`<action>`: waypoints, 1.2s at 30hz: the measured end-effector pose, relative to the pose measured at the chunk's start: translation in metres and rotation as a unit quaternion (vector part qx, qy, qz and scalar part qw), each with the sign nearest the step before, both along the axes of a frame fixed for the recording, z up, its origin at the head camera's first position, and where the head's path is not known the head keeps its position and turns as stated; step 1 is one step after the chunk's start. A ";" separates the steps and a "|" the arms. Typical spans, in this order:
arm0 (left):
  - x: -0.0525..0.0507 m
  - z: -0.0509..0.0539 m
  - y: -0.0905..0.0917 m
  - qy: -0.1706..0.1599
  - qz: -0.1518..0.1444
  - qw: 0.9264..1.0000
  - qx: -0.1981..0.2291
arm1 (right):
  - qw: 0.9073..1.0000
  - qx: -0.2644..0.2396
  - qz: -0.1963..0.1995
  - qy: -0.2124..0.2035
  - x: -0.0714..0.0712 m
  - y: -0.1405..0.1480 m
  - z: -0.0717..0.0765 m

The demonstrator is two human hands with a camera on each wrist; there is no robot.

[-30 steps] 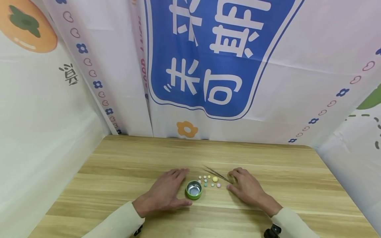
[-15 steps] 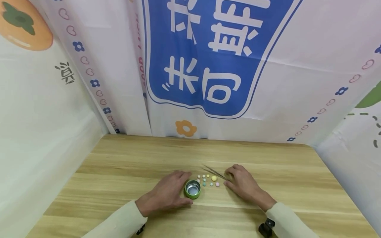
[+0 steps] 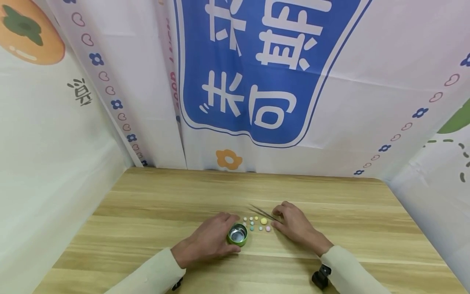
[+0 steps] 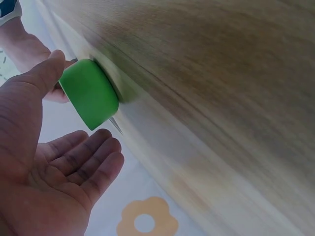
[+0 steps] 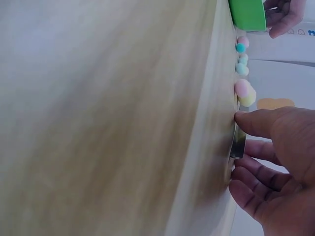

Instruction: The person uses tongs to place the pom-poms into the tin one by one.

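Note:
A small round green tin (image 3: 238,235), silver inside, stands upright on the wooden table (image 3: 165,192). Around its left side curves my left hand (image 3: 211,237), thumb near the front and fingers behind. The left wrist view shows a gap between the fingers and the tin; whether the thumb touches cannot be told. Metal tweezers (image 3: 262,213) lie on the table, tips pointing left and away. My right hand (image 3: 295,224) has its thumb and index finger on either side of the tweezers' rear end, a gap showing between them. Several small pastel pom-pom-like balls (image 3: 264,221) lie beside the tin.
A printed white cloth (image 3: 341,106) with a blue panel hangs behind the table's far edge. More white cloth (image 3: 73,155) covers the left side. A black strap device (image 3: 320,277) is on the right wrist.
The left hand has moved in closer around the tin. The right hand has shifted left along the tweezers, its thumb and index finger drawing nearer together. Tin, balls and tweezers stay in place.

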State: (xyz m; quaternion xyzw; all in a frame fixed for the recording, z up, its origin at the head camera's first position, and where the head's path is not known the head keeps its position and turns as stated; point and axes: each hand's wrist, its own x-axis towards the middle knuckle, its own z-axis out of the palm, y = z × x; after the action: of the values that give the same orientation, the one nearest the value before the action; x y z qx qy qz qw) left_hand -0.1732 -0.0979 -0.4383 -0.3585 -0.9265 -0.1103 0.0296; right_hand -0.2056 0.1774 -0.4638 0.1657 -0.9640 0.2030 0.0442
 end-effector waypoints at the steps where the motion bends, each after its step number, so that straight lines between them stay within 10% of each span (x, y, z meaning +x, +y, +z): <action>1: 0.000 0.000 0.000 0.000 -0.002 1.000 0.000 | 1.000 -0.001 0.001 0.000 -0.001 0.000 0.000; 36: -0.005 0.000 0.007 -0.005 -0.017 1.000 -0.007 | 0.999 -0.039 0.034 -0.016 -0.017 -0.004 0.000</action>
State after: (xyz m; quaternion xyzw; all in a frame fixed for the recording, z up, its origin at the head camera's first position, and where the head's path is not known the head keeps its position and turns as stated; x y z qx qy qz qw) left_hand -0.1781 -0.0904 -0.4385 -0.3737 -0.9212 -0.1065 0.0208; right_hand -0.2224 0.1731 -0.4637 0.1929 -0.9498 0.2448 0.0288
